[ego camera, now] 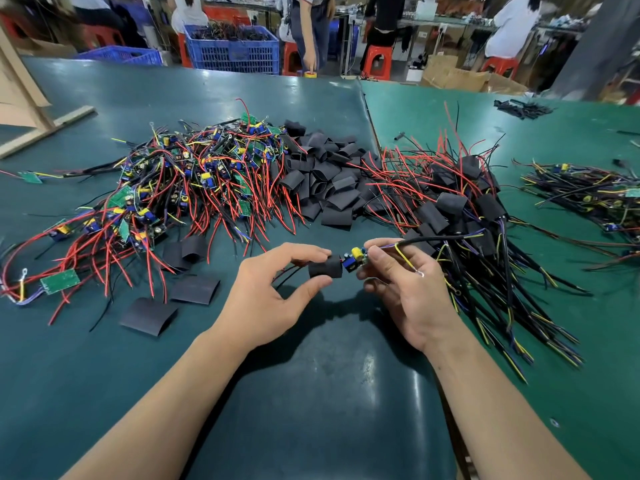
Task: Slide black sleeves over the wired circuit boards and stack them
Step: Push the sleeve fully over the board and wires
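My left hand pinches a black sleeve between thumb and fingers just above the table. My right hand grips a wired circuit board with yellow and blue parts; the board's left end sits inside the sleeve. Its black cable runs off to the right. A heap of bare boards with red wires lies at the left. Loose black sleeves are piled in the middle. Sleeved boards lie stacked at the right.
Three flat sleeves lie loose near my left hand. Another bundle of wired boards sits at the far right. A wooden frame stands at the far left. Blue crates, red stools and several people are beyond the green table.
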